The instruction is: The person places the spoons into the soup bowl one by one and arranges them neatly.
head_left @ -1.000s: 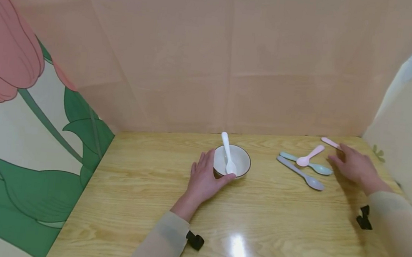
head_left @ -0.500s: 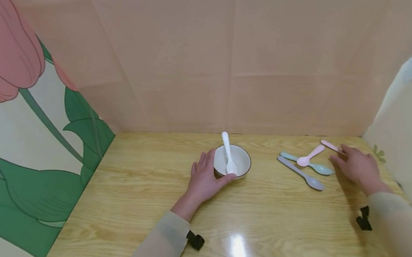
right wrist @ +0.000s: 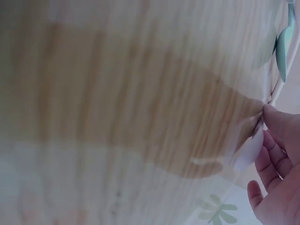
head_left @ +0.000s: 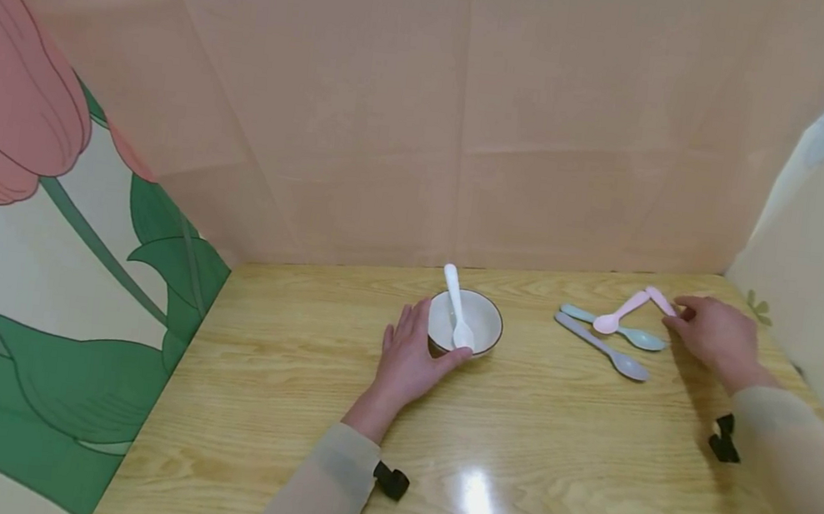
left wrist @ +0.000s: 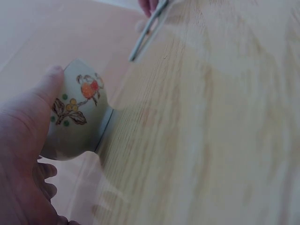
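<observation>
Both arms wear beige sleeves [head_left: 328,483] with black wrist clips [head_left: 391,482].

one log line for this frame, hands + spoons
left hand: holds bowl, white spoon inside | right hand: pinches pink spoon | table: pink, teal, grey spoons loose

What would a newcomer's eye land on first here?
Probably the white bowl at the middle of the wooden table, with a white spoon leaning in it and the left hand cupped round its near side. Next, the pastel spoons at the far right: the right hand pinches a pink spoon beside another pink, a mint and a grey-lilac one.
</observation>
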Tool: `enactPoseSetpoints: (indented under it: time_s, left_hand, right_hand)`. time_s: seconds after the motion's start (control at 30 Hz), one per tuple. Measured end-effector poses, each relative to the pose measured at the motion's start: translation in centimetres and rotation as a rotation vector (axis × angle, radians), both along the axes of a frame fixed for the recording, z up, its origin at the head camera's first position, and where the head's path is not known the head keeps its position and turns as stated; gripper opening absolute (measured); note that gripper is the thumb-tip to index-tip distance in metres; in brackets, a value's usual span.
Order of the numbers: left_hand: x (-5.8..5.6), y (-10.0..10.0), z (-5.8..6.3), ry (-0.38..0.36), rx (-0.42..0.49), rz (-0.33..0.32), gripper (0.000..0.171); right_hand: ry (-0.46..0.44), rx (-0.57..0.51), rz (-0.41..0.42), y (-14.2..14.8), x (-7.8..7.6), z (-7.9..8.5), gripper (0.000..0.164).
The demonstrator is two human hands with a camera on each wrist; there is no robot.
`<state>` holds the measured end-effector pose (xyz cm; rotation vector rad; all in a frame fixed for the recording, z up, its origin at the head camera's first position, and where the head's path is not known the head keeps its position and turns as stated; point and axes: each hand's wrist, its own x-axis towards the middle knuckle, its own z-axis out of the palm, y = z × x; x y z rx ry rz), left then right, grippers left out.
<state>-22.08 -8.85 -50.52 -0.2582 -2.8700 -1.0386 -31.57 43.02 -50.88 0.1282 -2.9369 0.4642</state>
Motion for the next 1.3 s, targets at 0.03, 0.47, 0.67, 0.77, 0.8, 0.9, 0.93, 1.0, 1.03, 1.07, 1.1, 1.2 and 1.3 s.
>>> enactPoseSetpoints:
  time_s: [0.03, 0.47, 0.67, 0.77, 0.8, 0.9, 0.93, 1.0, 1.03, 1.07, 1.1, 1.2, 1.3]
  left_hand:
    - [0.0, 0.0, 0.0, -0.001, 0.001, 0.0, 0.117]
    - [0.0, 0.1, -0.1, 0.001, -0.002, 0.004, 0.118]
    - [-0.2, 0.2, -0.1, 0.011, -0.008, 0.004, 0.117]
    - [-0.2, 0.2, 0.0, 0.016, -0.008, 0.003, 0.117]
    - [-0.2, 0.2, 0.0, 0.016, -0.007, 0.003, 0.116]
    - [-0.2, 0.2, 0.1, 0.015, -0.007, 0.001, 0.116]
    - [-0.2, 0.2, 0.1, 0.016, -0.006, 0.001, 0.116]
    - [-0.2, 0.2, 0.1, 0.016, -0.004, 0.0, 0.116]
    - [-0.2, 0.2, 0.1, 0.017, -0.004, 0.0, 0.116]
    - [-0.2, 0.2, 0.1, 0.017, -0.003, 0.0, 0.116]
    - [-0.2, 0.1, 0.0, 0.018, -0.004, 0.0, 0.116]
    - [-0.1, 0.1, 0.0, 0.018, -0.008, 0.002, 0.117]
    - [-0.1, 0.1, 0.0, 0.014, -0.008, 0.005, 0.117]
  right_hand:
    - [-0.006, -0.002, -0.002, 0.0, 0.0, 0.0, 0.049]
    - [-0.051, 0.005, -0.011, 0.1, 0.2, 0.2, 0.046]
    - [-0.068, 0.004, -0.037, 0.0, 0.4, 0.6, 0.045]
    - [-0.072, -0.009, -0.052, -0.1, 0.7, 1.0, 0.045]
    - [-0.072, -0.016, -0.057, -0.1, 0.8, 1.1, 0.045]
    - [-0.061, -0.032, -0.069, -0.2, 0.9, 1.3, 0.046]
    - [-0.057, -0.034, -0.07, -0.2, 0.9, 1.3, 0.046]
    - [-0.05, -0.038, -0.073, -0.2, 0.8, 1.4, 0.047]
    - [-0.047, -0.041, -0.074, -0.2, 0.8, 1.4, 0.048]
    - [-0.047, -0.045, -0.076, -0.3, 0.8, 1.4, 0.049]
    - [-0.045, -0.049, -0.077, -0.3, 0.8, 1.4, 0.05]
    - [-0.045, -0.074, -0.078, -0.7, 0.9, 1.6, 0.051]
    - [-0.047, -0.109, -0.083, -0.9, 1.2, 1.8, 0.052]
